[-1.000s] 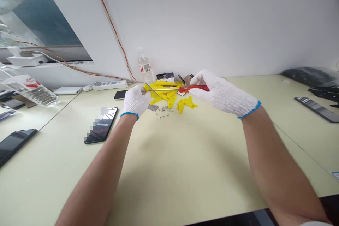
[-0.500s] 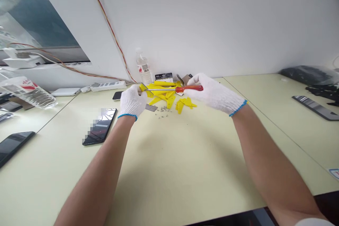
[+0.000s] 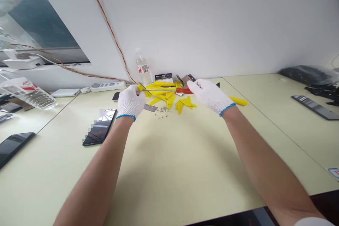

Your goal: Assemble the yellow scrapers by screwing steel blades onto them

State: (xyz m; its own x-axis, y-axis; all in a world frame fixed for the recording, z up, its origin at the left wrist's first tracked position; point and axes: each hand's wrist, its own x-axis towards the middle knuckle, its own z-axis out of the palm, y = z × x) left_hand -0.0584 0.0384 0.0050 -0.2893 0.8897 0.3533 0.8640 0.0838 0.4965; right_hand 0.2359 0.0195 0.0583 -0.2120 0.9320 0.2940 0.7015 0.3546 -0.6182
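Observation:
My left hand (image 3: 131, 101), in a white knit glove with a blue cuff, is closed around a yellow plastic piece (image 3: 141, 87); most of it is hidden by the fingers. My right hand (image 3: 209, 95), gloved alike, grips the red handle of a screwdriver (image 3: 183, 90). The steel shaft points left, level, with its tip at the yellow piece. Behind and between the hands lies a pile of yellow plastic parts (image 3: 169, 101). Small screws (image 3: 163, 110) are scattered in front of it, near a flat grey metal plate (image 3: 150, 107).
A yellow handle (image 3: 238, 101) shows behind my right wrist. A water bottle (image 3: 143, 67) stands by the wall, near a black-and-white package (image 3: 163, 77). A phone (image 3: 100, 127) lies left of my left forearm. A power strip (image 3: 108, 85) sits further back; a dark flat bar (image 3: 315, 107) lies at right.
My right hand has shifted left and slid forward along the screwdriver handle, covering its rear end. The yellow handle behind my wrist now shows more. My left hand has barely moved.

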